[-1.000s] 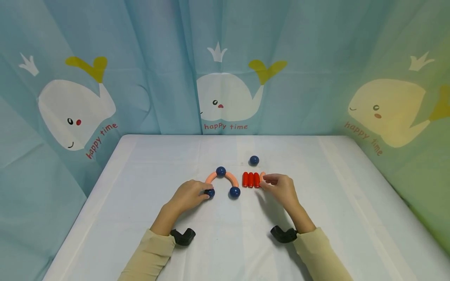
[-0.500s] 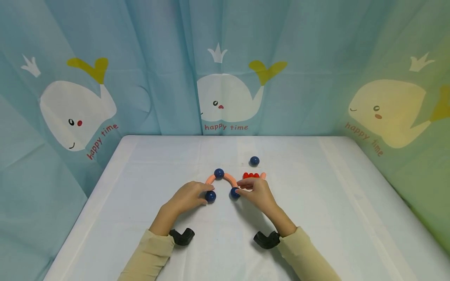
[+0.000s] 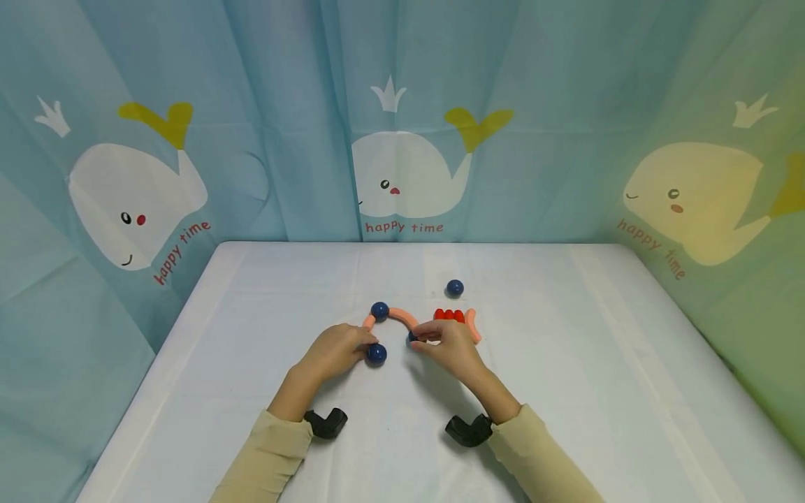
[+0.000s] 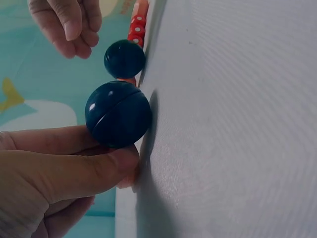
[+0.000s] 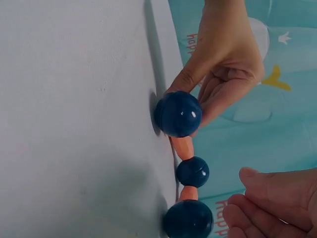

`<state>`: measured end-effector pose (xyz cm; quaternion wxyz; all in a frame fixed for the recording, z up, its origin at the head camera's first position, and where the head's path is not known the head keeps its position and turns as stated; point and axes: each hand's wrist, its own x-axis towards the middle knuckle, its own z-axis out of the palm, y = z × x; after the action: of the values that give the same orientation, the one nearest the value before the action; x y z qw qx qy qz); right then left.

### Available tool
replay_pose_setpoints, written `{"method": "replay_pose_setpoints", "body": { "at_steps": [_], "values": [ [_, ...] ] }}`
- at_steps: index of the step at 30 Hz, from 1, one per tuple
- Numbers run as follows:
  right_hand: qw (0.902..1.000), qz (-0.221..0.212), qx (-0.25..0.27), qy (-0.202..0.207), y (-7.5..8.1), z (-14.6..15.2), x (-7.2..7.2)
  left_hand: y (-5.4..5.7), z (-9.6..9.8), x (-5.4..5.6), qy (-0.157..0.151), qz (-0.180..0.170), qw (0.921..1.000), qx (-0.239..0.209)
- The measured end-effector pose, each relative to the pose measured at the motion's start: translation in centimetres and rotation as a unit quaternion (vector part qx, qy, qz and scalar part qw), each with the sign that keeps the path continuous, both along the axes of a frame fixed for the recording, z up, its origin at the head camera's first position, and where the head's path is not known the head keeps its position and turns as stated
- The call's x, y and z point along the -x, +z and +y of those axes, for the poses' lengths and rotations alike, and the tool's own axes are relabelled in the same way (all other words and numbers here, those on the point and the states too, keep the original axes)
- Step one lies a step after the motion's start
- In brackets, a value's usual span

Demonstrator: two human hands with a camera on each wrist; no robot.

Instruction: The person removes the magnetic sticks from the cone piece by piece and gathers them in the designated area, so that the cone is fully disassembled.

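An arch of blue balls and curved orange rods lies on the white table. My left hand point(image 3: 336, 349) pinches its near left end, thumb and fingers around the blue ball point(image 4: 119, 114) where it meets the left orange rod point(image 3: 368, 322). At the top of the arch sits another blue ball point(image 3: 379, 311), joined by the right orange rod point(image 3: 401, 316) to the right-end ball point(image 5: 188, 219). My right hand point(image 3: 453, 346) hovers beside that end ball, fingers loosely bent; a gap shows between them in the right wrist view point(image 5: 277, 203).
Several things lie just beyond my right hand: a row of red rods point(image 3: 449, 314), partly hidden by the fingers, and a loose curved orange rod point(image 3: 472, 325). Farther back rests a single blue ball point(image 3: 455, 288). A whale-print curtain point(image 3: 302, 140) borders the white table point(image 3: 251, 300).
My right hand has moved left from the loose orange rod to the arch's right end. The arch's top and right balls have shifted left, while my left hand has stayed at the left ball.
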<state>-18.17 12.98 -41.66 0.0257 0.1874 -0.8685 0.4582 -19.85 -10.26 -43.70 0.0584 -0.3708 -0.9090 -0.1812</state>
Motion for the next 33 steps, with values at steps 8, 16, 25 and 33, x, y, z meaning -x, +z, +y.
{"method": "replay_pose_setpoints", "body": {
  "at_steps": [8, 16, 25, 33],
  "values": [
    [0.9999, -0.015, 0.0, 0.008, -0.6, -1.1, 0.3, 0.0, 0.0, -0.2, 0.002, 0.004, 1.0, 0.007],
    [0.997, -0.036, -0.04, 0.056, -0.9, -2.7, 0.3, 0.1, 0.2, -0.1, 0.002, 0.01, 0.9996, 0.025],
    [0.9919, -0.028, -0.086, 0.088, -2.2, -3.8, 0.7, -0.4, 0.4, 0.1, -0.01, 0.018, 0.9997, 0.013],
    [0.992, -0.013, -0.071, 0.104, -2.6, -3.9, 0.7, -0.5, 0.3, 0.2, -0.013, 0.007, 0.9998, 0.009]
  ]
}}
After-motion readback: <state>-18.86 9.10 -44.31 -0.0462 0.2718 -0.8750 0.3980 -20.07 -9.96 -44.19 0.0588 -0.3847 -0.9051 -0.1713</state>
